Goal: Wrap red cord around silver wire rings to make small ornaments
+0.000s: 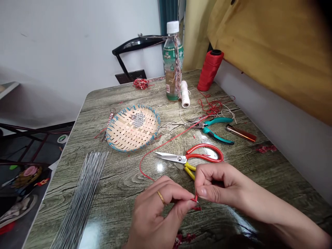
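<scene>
My left hand (163, 211), with a gold ring on one finger, pinches a small piece of red cord (199, 208) that has a thin metal loop in it. Opposite, my right hand (220, 185) grips the cord between thumb and forefinger, and the two sets of fingertips almost meet. A red strand (162, 141) runs from beneath my left hand across the table toward a red tangle (214, 107). Just beyond my hands lie scissors (178, 158) with red handles, their blades slightly apart. Yellow handles (190, 170) show partly behind my right hand; the rest is hidden.
A woven basket (121, 133) holds small silvery pieces. Long metal wires (83, 197) lie at left. Farther back are teal-handled pliers (219, 136), a lighter (241, 133), a bottle (169, 69), a white spool (185, 93) and a red thread spool (210, 71). A wall borders the right side.
</scene>
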`<move>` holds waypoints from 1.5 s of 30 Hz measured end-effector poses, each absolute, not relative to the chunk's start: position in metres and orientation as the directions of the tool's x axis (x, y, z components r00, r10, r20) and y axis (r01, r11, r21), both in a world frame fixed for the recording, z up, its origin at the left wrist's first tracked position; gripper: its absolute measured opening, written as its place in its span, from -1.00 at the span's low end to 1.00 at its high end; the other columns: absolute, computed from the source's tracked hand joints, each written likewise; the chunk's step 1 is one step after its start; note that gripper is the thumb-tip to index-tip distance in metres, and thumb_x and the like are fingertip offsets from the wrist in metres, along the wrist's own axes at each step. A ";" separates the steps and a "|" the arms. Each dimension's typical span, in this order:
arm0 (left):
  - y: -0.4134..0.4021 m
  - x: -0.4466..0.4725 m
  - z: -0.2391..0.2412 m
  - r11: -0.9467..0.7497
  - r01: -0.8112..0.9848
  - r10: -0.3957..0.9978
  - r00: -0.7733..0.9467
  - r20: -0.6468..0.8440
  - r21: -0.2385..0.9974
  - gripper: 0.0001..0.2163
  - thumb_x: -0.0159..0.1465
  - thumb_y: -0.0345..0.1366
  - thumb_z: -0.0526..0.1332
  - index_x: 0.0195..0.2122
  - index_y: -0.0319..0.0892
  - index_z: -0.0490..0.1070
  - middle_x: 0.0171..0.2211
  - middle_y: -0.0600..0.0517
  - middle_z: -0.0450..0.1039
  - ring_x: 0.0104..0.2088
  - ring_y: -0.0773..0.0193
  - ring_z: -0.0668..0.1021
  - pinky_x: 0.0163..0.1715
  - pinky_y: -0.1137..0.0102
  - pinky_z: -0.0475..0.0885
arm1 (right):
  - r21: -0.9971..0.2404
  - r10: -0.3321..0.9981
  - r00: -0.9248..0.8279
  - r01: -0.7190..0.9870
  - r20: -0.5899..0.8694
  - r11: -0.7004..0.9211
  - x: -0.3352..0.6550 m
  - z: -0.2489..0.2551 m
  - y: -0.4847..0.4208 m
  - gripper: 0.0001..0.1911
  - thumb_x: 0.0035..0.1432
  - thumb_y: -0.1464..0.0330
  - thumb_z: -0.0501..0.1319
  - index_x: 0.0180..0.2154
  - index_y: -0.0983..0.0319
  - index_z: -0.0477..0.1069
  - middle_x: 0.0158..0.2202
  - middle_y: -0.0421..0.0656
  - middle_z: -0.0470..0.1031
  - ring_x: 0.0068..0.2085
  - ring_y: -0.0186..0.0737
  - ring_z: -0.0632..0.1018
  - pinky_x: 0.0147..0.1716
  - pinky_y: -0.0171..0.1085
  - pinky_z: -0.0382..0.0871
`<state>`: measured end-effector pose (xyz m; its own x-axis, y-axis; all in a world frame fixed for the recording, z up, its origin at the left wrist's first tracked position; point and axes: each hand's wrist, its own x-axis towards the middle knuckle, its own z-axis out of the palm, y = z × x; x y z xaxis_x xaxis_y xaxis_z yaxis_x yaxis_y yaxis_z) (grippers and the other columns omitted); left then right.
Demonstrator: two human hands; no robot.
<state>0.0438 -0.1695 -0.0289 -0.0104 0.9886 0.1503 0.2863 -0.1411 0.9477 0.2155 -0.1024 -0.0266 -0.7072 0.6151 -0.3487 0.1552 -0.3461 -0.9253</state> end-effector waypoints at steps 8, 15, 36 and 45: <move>-0.173 0.044 -0.038 -0.321 0.210 0.946 0.013 0.325 0.924 -0.81 0.12 -0.59 0.25 -0.34 -0.14 0.44 -0.50 0.10 0.47 -0.47 0.35 0.47 -0.46 0.44 0.37 | -0.876 0.529 -0.749 0.142 -0.399 -0.460 0.210 -0.032 -0.102 -0.65 0.03 0.15 0.28 -0.53 0.29 0.29 -0.62 -0.34 0.12 -0.56 -0.44 0.11 -0.57 -0.37 -0.09; -0.173 0.043 -0.040 -0.363 0.442 0.925 0.064 0.375 0.820 -0.80 0.14 -0.56 0.25 -0.25 -0.16 0.42 -0.50 0.12 0.42 -0.47 0.39 0.43 -0.47 0.49 0.35 | -0.901 0.554 -0.740 0.162 -0.381 -0.403 0.206 -0.035 -0.105 -0.70 0.09 0.21 0.23 -0.51 0.29 0.29 -0.60 -0.33 0.13 -0.53 -0.43 0.13 -0.56 -0.36 -0.06; -0.172 0.044 -0.042 -0.274 0.563 0.956 0.072 0.284 0.779 -0.85 0.23 -0.53 0.14 -0.30 -0.11 0.32 -0.41 0.13 0.39 -0.37 0.37 0.43 -0.32 0.47 0.33 | -0.918 0.615 -0.682 0.272 -0.396 -0.289 0.204 -0.038 -0.103 -0.81 0.13 0.34 0.18 -0.49 0.28 0.33 -0.62 -0.35 0.12 -0.55 -0.44 0.14 -0.58 -0.38 -0.04; -0.169 0.048 -0.044 -0.057 0.434 0.971 -0.185 0.151 0.899 -0.86 0.27 -0.47 0.08 -0.34 -0.07 0.29 -0.41 0.13 0.28 -0.37 0.35 0.38 -0.39 0.47 0.32 | -0.866 0.857 -0.492 0.350 0.153 0.356 0.203 -0.038 -0.117 -0.95 0.16 0.40 0.16 -0.28 0.22 0.34 -0.30 -0.18 0.37 -0.34 -0.32 0.39 -0.40 -0.33 0.25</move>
<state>0.0480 -0.1690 -0.0444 -0.1854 0.9709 0.1514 0.4342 -0.0573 0.8990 0.2032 -0.1171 -0.0380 -0.4920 0.8570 0.1535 0.3500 0.3561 -0.8664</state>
